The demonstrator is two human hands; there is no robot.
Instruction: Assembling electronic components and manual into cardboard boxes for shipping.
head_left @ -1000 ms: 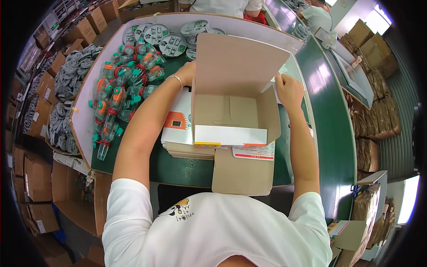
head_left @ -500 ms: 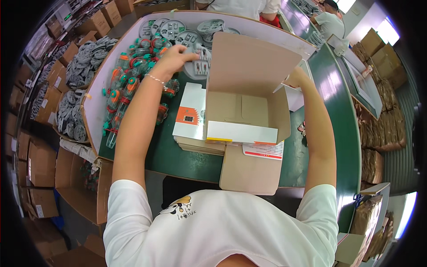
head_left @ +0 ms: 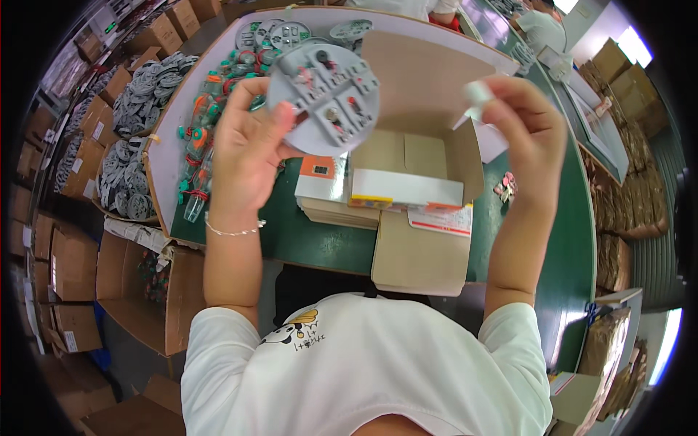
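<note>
My left hand (head_left: 247, 149) grips the left rim of a round grey disc (head_left: 334, 98), raised and tilted over the table, with small metal and red pieces set in its slots. To the right, my right hand (head_left: 531, 127) pinches a small white piece (head_left: 478, 93) between thumb and fingers; its exact kind is unclear. Between my hands stands an open cardboard box (head_left: 407, 187), its brown lid (head_left: 414, 73) raised at the back. The disc overlaps the box's left edge in view.
Clear bottles with green and orange caps (head_left: 200, 142) crowd the table's left. More grey discs (head_left: 291, 34) lie behind them. Stacked flat cartons (head_left: 320, 190) and a brown cardboard flap (head_left: 418, 254) sit before me. Small pink pieces (head_left: 504, 187) lie at right. Co-workers sit beyond.
My left hand has lifted a grey disc from the far side of the table and brought it nearer. My right hand has risen from behind the box's right side, holding the small white piece.
</note>
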